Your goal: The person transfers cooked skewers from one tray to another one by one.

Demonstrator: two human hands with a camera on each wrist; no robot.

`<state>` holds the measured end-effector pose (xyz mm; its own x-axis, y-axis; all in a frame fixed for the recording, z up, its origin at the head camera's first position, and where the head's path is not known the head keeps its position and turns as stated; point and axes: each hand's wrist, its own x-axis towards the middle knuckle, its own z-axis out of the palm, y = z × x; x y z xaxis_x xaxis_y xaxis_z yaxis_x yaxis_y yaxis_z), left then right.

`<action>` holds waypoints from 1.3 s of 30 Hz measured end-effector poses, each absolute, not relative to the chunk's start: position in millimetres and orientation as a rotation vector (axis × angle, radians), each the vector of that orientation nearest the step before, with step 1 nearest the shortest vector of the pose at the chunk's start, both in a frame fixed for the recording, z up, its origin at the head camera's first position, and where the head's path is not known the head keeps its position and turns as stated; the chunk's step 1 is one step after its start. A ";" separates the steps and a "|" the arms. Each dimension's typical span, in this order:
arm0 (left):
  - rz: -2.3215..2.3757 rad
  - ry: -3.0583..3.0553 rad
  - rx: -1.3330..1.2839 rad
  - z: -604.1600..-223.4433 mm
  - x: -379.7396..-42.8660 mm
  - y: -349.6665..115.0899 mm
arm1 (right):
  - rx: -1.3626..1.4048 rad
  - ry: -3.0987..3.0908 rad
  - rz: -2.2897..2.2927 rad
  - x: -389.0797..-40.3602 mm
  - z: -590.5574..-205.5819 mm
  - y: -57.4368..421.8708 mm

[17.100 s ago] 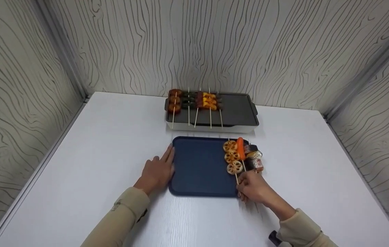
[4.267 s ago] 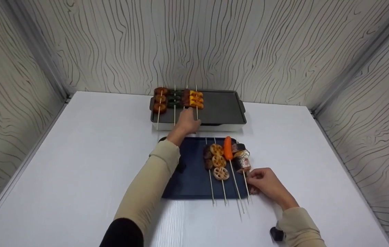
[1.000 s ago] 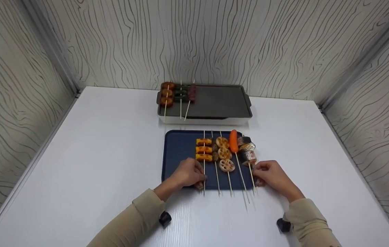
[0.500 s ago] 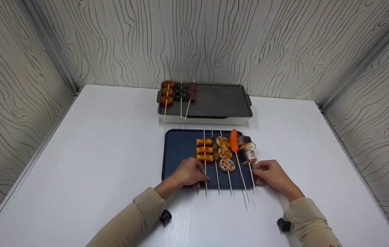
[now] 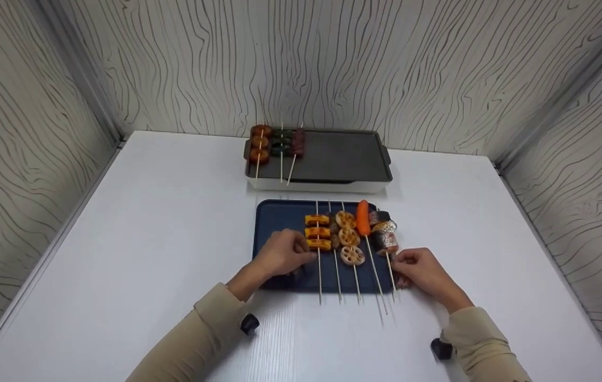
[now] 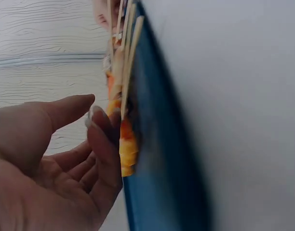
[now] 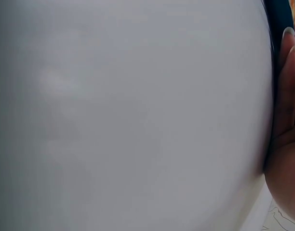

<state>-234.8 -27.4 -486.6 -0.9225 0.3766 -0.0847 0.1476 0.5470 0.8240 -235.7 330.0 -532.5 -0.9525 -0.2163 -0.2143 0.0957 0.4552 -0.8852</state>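
Note:
My left hand [image 5: 280, 254] hovers over the blue tray [image 5: 275, 217], just left of a skewer of yellow grilled pieces [image 5: 318, 232]. In the left wrist view the thumb and loosely bent fingers [image 6: 105, 159] stand apart with nothing between them. My right hand [image 5: 424, 270] rests against the tray's right edge, beside the stick of a fish-like skewer [image 5: 384, 239]; the right wrist view shows its fingers [image 7: 286, 91] lying along the tray's side. Between these lie a dark brown skewer [image 5: 334, 239], a lotus root skewer [image 5: 349, 236] and an orange sausage skewer [image 5: 363, 217].
Behind the tray stands a dark grill plate [image 5: 343, 156] on a white base. At its left end lie a round brown-orange skewer [image 5: 260, 142], a dark green skewer [image 5: 281, 143] and a dark red skewer [image 5: 298, 142]. Patterned panels [image 5: 322, 63] enclose the white table [image 5: 189, 212].
The left hand has let go of the yellow skewer's stick and shifted slightly left and back. Earlier, the brown and yellow skewers moved from grill to tray. The right hand stays at the tray's edge.

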 end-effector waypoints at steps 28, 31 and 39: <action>0.736 3.212 0.200 -434.7 -334.7 -11.6 | -0.091 2.437 -1.519 -234.0 -529.3 325.2; 0.768 3.177 0.151 -438.6 -350.6 -10.1 | -0.083 2.425 -1.537 -234.5 -528.3 325.6; 0.897 3.076 0.070 -449.0 -374.1 -3.3 | -0.082 2.412 -1.549 -230.9 -532.3 327.1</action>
